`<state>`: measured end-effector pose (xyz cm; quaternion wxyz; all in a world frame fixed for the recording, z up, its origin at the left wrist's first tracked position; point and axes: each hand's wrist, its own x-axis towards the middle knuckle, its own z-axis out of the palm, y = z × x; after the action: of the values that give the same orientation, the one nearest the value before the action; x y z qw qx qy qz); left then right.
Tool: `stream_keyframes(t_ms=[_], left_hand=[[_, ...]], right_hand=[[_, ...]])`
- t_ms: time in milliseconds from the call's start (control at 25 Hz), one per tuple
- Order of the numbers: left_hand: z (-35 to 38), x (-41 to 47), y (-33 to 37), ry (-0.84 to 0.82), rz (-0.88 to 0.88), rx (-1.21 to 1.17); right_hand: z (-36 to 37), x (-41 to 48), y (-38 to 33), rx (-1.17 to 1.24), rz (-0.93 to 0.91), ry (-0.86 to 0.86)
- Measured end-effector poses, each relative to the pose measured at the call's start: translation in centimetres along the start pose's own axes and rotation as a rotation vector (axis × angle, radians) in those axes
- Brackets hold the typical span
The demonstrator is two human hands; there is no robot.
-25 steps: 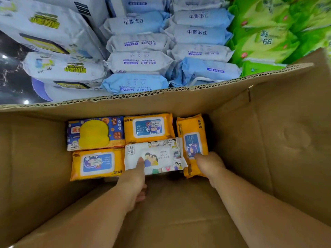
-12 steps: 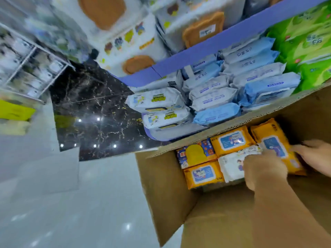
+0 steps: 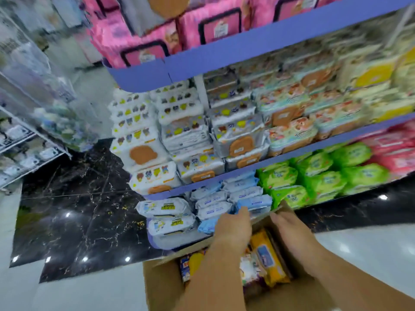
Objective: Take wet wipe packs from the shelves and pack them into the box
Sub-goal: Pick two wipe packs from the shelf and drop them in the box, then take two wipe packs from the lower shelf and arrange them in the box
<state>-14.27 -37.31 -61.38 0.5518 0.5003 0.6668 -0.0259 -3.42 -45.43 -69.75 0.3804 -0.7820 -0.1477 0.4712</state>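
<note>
The cardboard box [image 3: 161, 286] stands on the floor against the bottom shelf. Inside it I see an orange wipe pack [image 3: 269, 259], a white pack [image 3: 249, 270] and a blue and yellow pack [image 3: 190, 263]. My left hand [image 3: 233, 227] is above the box's far rim, holding nothing, its fingers stretched toward the light blue wipe packs [image 3: 253, 203] on the bottom shelf. The fingertips reach their front; contact is unclear. My right hand [image 3: 289, 227] hovers over the box's far right corner, fingers straight and empty.
The bottom shelf also holds white packs with yellow labels [image 3: 166, 207] and green packs [image 3: 314, 178]. White packs with brown lids [image 3: 157, 153] fill the middle shelf and pink packs [image 3: 157, 41] the top one. Dark marble floor [image 3: 78, 209] lies left.
Both hands have left the packs in the box and risen toward the bottom shelf. The view has swung upward, showing more shelves.
</note>
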Motion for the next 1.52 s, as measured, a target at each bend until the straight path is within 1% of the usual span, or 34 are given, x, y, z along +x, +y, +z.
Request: stream_keyframes(t_ms=[40, 80, 200, 280, 440, 560, 720, 840, 920, 1000, 1120, 1240, 1320, 1400, 1520], left_hand=[[-3.0, -1.6, 0.7, -0.007, 0.029, 0.009], [-4.4, -3.1, 1.7, 0.020, 0.081, 0.019], [-7.9, -8.7, 5.2, 0.044, 0.217, 0.005], [-9.7, -11.1, 6.7, 0.033, 0.302, -0.030], [-11.8, -15.3, 9.4, 0.056, 0.369, -0.126], [-12.9, -17.3, 11.5, 0.125, 0.441, -0.174], [-15.3, -19.1, 15.3, 0.200, 0.495, -0.218], [-18.2, -19.5, 19.2, 0.252, 0.602, -0.230], [-20.7, -19.1, 21.8, 0.303, 0.663, -0.194], [-23.2, -18.3, 24.8, 0.291, 0.723, -0.155], [-25.5, -16.6, 29.3, 0.322, 0.778, -0.017], [-27.0, -14.7, 33.5, 0.470, 0.790, 0.253], [-27.9, -12.8, 36.1, 0.536, 0.727, 0.535], [-28.7, -10.3, 37.6, 0.546, 0.621, 0.776], [-28.4, -7.1, 38.4, 0.528, 0.476, 0.955]], right_hand=[[-0.5, -1.1, -1.9, 0.033, -0.014, -0.006], [-1.4, -2.6, -3.9, 0.059, -0.015, -0.014], [-4.5, -7.5, -9.8, 0.099, -0.063, -0.016], [-6.4, -10.8, -13.8, 0.121, -0.128, -0.023], [-9.9, -13.9, -20.6, 0.173, -0.224, -0.037], [-12.3, -14.8, -25.2, 0.161, -0.315, -0.075], [-14.2, -14.6, -31.1, 0.053, -0.424, -0.131], [-14.3, -14.5, -36.2, -0.041, -0.505, -0.179], [-14.2, -14.7, -39.6, -0.099, -0.572, -0.187], [-14.4, -14.2, -42.1, -0.176, -0.668, -0.180], [-15.9, -12.2, -45.1, -0.373, -0.752, -0.114], [-18.3, -8.5, -49.1, -0.614, -0.807, -0.039], [-19.9, -5.6, -52.1, -0.815, -0.861, 0.031], [-21.2, -2.4, -54.6, -1.085, -0.895, 0.106], [-22.4, 1.6, -56.8, -1.425, -0.887, 0.115]])
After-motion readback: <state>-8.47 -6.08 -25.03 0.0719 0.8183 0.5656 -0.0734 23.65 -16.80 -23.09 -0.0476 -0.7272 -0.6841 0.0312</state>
